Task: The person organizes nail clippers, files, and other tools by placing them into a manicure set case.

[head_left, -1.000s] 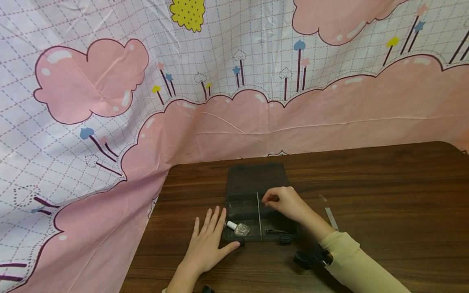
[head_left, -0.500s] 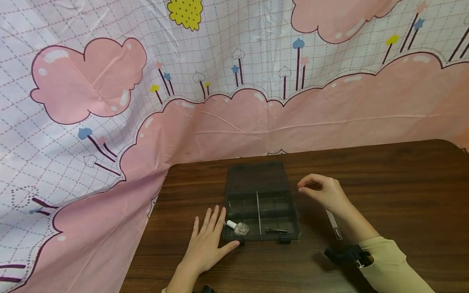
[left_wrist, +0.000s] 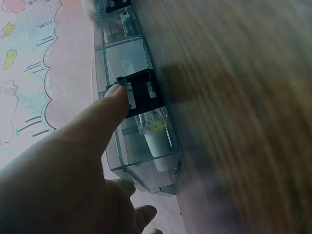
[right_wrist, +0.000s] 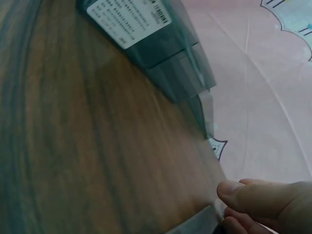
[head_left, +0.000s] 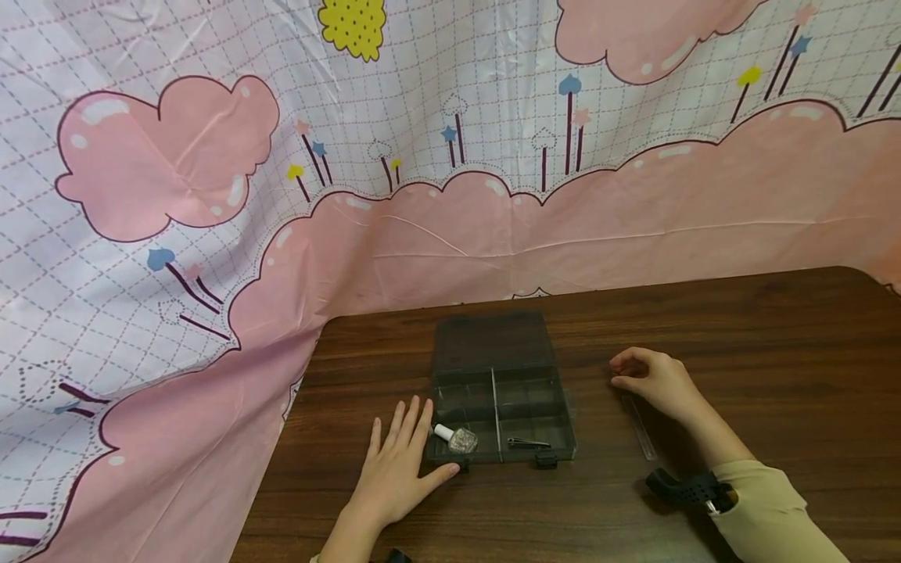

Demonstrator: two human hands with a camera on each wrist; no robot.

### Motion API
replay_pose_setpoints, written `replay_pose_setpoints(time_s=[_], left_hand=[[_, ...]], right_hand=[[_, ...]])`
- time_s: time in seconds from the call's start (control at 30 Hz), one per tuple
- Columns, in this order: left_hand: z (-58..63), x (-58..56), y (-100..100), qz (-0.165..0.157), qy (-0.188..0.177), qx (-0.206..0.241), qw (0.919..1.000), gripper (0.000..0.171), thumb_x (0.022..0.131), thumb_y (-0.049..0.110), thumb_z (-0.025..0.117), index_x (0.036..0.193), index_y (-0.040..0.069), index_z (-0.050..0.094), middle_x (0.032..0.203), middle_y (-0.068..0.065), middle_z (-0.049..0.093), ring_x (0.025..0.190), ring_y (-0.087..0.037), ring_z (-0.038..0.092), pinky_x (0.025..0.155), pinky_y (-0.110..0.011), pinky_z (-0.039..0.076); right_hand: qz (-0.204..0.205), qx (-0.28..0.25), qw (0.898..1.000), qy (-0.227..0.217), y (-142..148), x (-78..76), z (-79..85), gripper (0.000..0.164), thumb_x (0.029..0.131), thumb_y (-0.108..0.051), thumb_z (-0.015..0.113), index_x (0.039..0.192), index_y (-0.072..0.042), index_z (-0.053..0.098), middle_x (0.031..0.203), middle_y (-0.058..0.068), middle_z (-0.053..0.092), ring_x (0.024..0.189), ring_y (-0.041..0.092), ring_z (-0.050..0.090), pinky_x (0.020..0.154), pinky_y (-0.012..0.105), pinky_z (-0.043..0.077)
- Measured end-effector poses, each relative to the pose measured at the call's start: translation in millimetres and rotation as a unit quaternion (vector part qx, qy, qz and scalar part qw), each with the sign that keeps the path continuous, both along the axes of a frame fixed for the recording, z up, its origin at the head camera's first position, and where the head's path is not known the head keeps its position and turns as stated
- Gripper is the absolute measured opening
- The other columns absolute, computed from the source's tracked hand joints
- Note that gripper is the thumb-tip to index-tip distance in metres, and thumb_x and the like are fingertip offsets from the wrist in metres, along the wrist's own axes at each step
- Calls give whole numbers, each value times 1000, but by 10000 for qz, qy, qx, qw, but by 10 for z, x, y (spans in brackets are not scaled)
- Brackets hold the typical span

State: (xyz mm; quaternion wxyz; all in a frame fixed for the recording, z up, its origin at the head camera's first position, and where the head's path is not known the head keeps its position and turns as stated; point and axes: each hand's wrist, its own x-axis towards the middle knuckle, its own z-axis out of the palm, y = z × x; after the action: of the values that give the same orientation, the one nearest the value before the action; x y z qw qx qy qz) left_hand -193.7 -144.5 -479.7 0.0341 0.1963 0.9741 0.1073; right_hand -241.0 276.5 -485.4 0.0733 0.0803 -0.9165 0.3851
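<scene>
A smoky see-through compartment box [head_left: 496,422] lies on the table with its lid [head_left: 493,342] back. My left hand [head_left: 394,461] rests flat against its left front side, fingers spread; in the left wrist view the thumb [left_wrist: 114,95] touches a black latch [left_wrist: 144,92]. Inside are a glitter nail polish bottle [head_left: 461,440] with a white cap and a slim metal nail clipper [head_left: 528,443]. To the right, my right hand [head_left: 662,383] hovers with thumb and fingers bent apart, close to the far end of a narrow flat strip like a nail file [head_left: 640,430].
The dark wooden table [head_left: 760,375] stretches to the right. Behind it hangs a pink and white cloud-patterned cloth [head_left: 436,227]. A printed label [right_wrist: 126,19] is on the box in the right wrist view. A black wrist strap [head_left: 686,489] is on the right wrist.
My right hand has left the box's right compartments and moved right to the nail file's far end. A small clear piece seen there earlier is now out of sight. The left hand stays put.
</scene>
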Motion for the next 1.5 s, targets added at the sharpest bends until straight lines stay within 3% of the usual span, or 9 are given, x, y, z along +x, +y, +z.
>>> replay_pose_setpoints(time_s=[0.17, 0.5, 0.73, 1.0, 1.5], left_hand=[[-2, 9, -3, 21, -44, 45, 10000, 98, 84, 78, 37, 156, 22, 1, 160, -6, 4, 145, -28, 2, 111, -60, -2], [-10, 7, -4, 22, -4, 39, 10000, 97, 84, 78, 36, 156, 23, 1, 160, -7, 6, 145, -28, 2, 111, -61, 0], [-15, 5, -6, 16, -12, 17, 10000, 97, 84, 79, 35, 155, 23, 0, 160, -6, 6, 146, -27, 2, 111, -61, 1], [-10, 3, -4, 16, -28, -6, 10000, 97, 84, 79, 35, 155, 23, 0, 160, -6, 6, 146, -27, 2, 111, -61, 1], [-12, -3, -5, 3, -16, 42, 10000, 97, 85, 78, 36, 155, 23, 0, 160, -6, 6, 145, -27, 2, 111, -61, 1]], right_hand=[[23, -23, 10000, -52, -5, -11, -50, 27, 82, -11, 75, 107, -3, 67, 102, 15, 68, 87, 30, 67, 74, 47, 54], [15, 383, 9985, 392, -62, -23, -64, 15, 82, -1, 73, 97, -3, 70, 90, 10, 70, 81, 29, 67, 70, 46, 55], [118, 618, 9975, 336, -119, -44, -35, 15, 81, 6, 69, 94, 0, 68, 89, 12, 68, 81, 30, 65, 69, 43, 55], [135, 520, 9985, 137, -116, -68, -58, 17, 81, 7, 67, 97, 1, 65, 92, 12, 66, 83, 29, 63, 71, 42, 54], [224, 370, 9980, 458, -69, -51, -68, 21, 81, 6, 71, 100, 0, 66, 91, 9, 66, 81, 25, 62, 68, 36, 54]])
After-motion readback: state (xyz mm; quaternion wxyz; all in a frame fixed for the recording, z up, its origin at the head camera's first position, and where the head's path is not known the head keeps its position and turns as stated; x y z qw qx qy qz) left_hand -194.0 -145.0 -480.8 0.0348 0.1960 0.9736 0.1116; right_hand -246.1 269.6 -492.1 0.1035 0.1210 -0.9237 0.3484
